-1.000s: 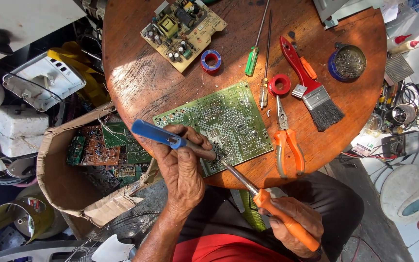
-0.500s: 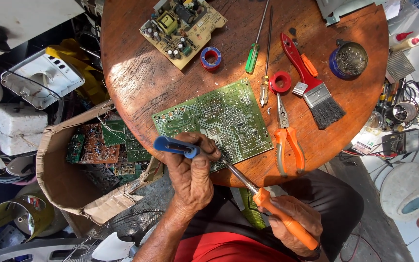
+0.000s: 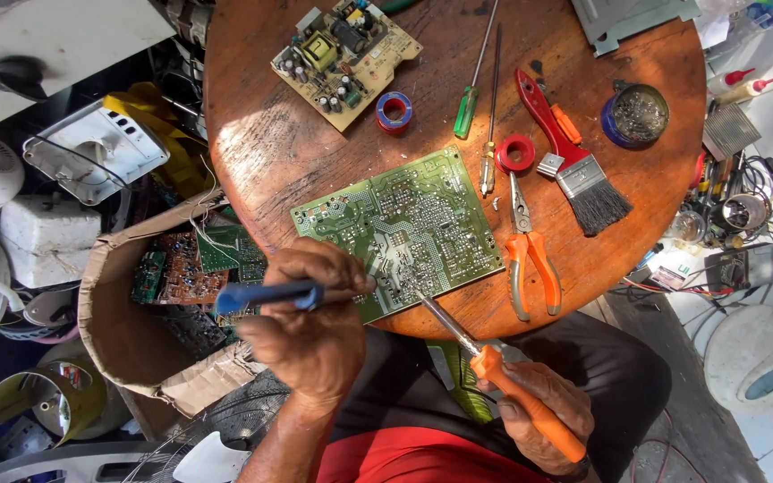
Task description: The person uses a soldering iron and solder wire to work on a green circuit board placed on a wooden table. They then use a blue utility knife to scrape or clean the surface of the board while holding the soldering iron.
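Head view: the left hand (image 3: pixel 315 335) grips a blue-handled tool (image 3: pixel 266 295), its tip on the green circuit board (image 3: pixel 400 228) at the near edge of the round wooden desk (image 3: pixel 270 143). The right hand (image 3: pixel 539 416) is closed around an orange-handled soldering iron (image 3: pixel 503 380), whose tip also touches the board. Orange pliers (image 3: pixel 530 255) lie just right.
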